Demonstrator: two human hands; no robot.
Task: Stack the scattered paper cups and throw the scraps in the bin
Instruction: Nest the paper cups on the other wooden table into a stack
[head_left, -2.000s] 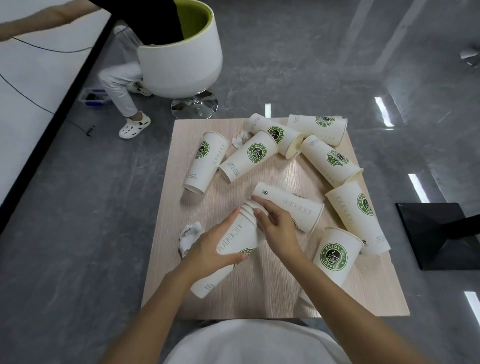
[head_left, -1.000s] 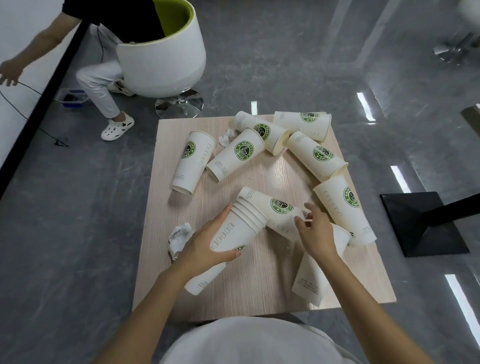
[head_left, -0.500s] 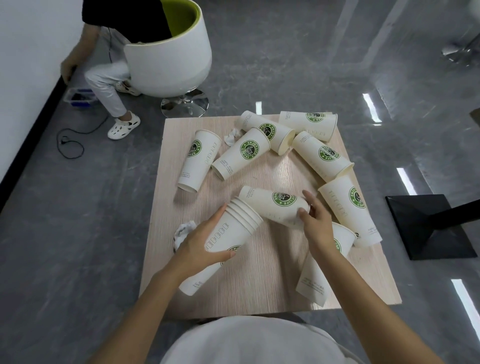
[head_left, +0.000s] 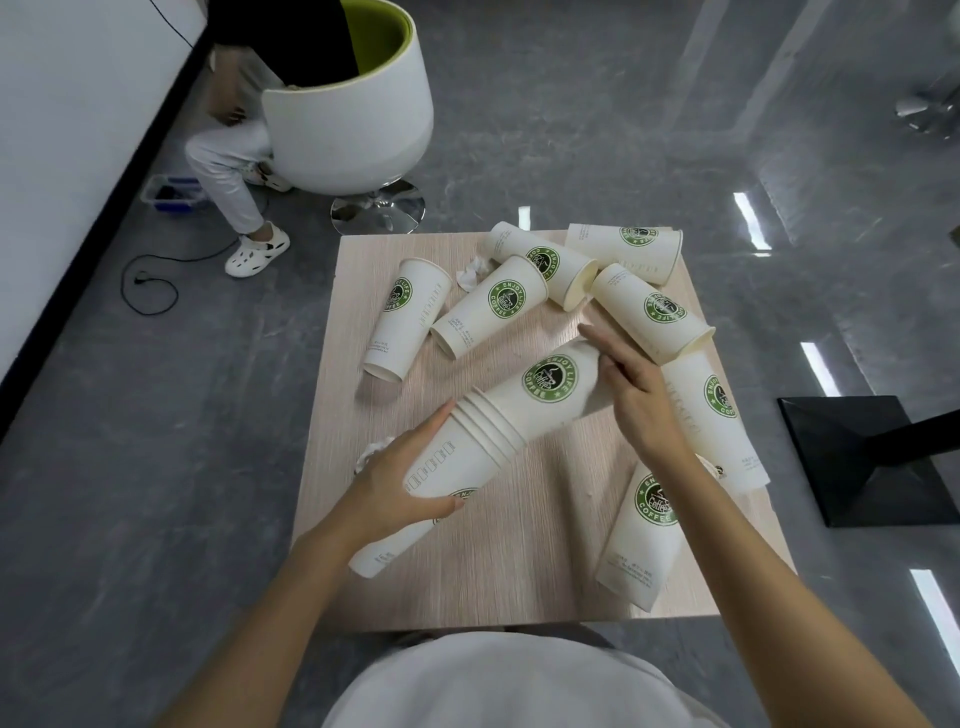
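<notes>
- Left grip (head_left: 400, 483) is wrapped round a stack of cups (head_left: 467, 447), thumb on the near side and fingers over the top. The stack is held tilted above the worktop (head_left: 519, 571), its open end pointing up and to the right.
- Just beside that grip, on its far left side, lies a crumpled paper scrap (head_left: 371, 452), partly hidden.
- One logo cup (head_left: 550, 384) sits partway inside the stack's open end, base outward.
- Right grip (head_left: 639, 405) is wide, with straight fingers laid against the base of that cup.
- Loose cups lie on their sides across the far half of the worktop: a lone cup (head_left: 402, 317) at the left, then a second cup (head_left: 493, 312), with a small white scrap (head_left: 470, 273) between the two.
- Further right, a third cup (head_left: 545, 262), a back cup (head_left: 628, 249) and a slanting cup (head_left: 654, 312) lie close together, touching or overlapping.
- Two more are at the right edge: an edge cup (head_left: 711, 421) and, nearest the person, a near cup (head_left: 644, 530).
- Beyond the worktop, a person sits in a white chair (head_left: 353, 119).
</notes>
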